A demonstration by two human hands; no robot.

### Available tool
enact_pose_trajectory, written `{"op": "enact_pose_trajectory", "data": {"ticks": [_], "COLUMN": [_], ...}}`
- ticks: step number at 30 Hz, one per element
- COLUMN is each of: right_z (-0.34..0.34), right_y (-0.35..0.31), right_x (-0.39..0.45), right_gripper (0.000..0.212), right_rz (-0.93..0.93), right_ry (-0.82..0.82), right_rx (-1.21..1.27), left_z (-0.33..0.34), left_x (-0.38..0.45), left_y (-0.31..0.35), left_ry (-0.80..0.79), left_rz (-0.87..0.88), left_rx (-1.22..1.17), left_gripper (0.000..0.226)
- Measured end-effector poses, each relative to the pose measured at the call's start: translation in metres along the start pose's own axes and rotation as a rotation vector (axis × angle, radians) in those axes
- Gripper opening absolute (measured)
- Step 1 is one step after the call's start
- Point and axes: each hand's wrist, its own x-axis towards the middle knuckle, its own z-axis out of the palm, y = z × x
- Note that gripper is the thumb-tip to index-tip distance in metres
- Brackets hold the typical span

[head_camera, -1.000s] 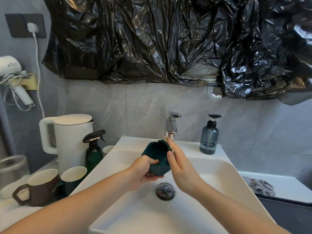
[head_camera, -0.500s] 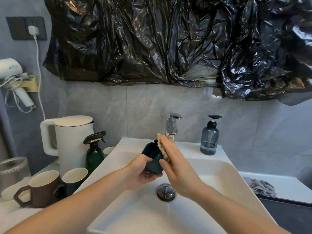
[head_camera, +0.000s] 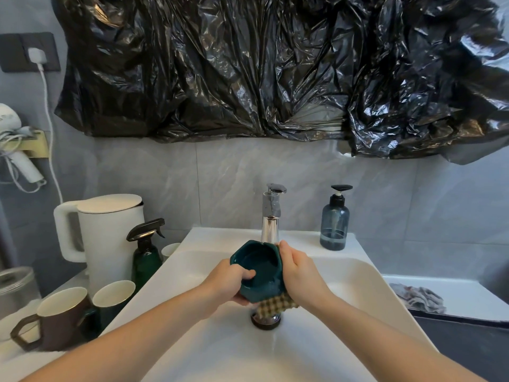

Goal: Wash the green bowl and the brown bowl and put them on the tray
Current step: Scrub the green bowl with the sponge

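— Green glaze first: the left hand grips the green bowl by its near rim, thumb hooked inside the cavity and the other fingers curled underneath, so the bowl is held tilted toward the camera above the sink, just in front of the tap.

— And the other hand?

— The right hand lies along the bowl's right outer wall, fingers fairly straight, pressing a checked cloth against it; a corner of the cloth hangs out below the bowl, over the drain plug.

— So how should the scrub go?

— I'd say keep the left thumb firm on the rim, since a wet faceted bowl may slip, and turn the bowl bit by bit so the cloth reaches every outer face, then the inside. Stay low over the basin in case it drops.

— Is water running?

— I cannot tell; no stream shows at the spout.

— The rest of the task?

— By my reading it is early. No brown bowl or tray is plainly in view; only a brown mug and a kettle stand on the surface at left.
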Motion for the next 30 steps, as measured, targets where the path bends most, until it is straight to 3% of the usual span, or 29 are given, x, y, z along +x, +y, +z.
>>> {"op": "enact_pose_trajectory", "data": {"ticks": [12,19,24,27,30], "right_z": [-0.007,-0.01,-0.018,-0.027,-0.031], "right_y": [-0.034,-0.031,-0.022,-0.023,-0.019], "right_x": [-0.011,-0.045,-0.076,-0.087,-0.091], "right_gripper": [0.054,0.043,0.042,0.037,0.035], "right_rz": [0.334,0.45,0.419,0.369,0.301], "right_ry": [-0.115,-0.076,-0.093,-0.05,-0.004], "right_rx": [0.034,0.11,0.083,0.117,0.046], "left_z": [-0.009,0.002,-0.011,-0.034,-0.049], "left_x": [-0.011,-0.053,-0.068,-0.067,-0.064], "left_y": [0.009,0.003,0.003,-0.009,-0.018], "left_ry": [0.329,0.349,0.335,0.336,0.423], "left_rz": [0.303,0.443,0.5,0.432,0.386], "left_rx": [0.515,0.763,1.04,1.052,1.009], "left_gripper": [0.023,0.025,0.036,0.049,0.042]}}
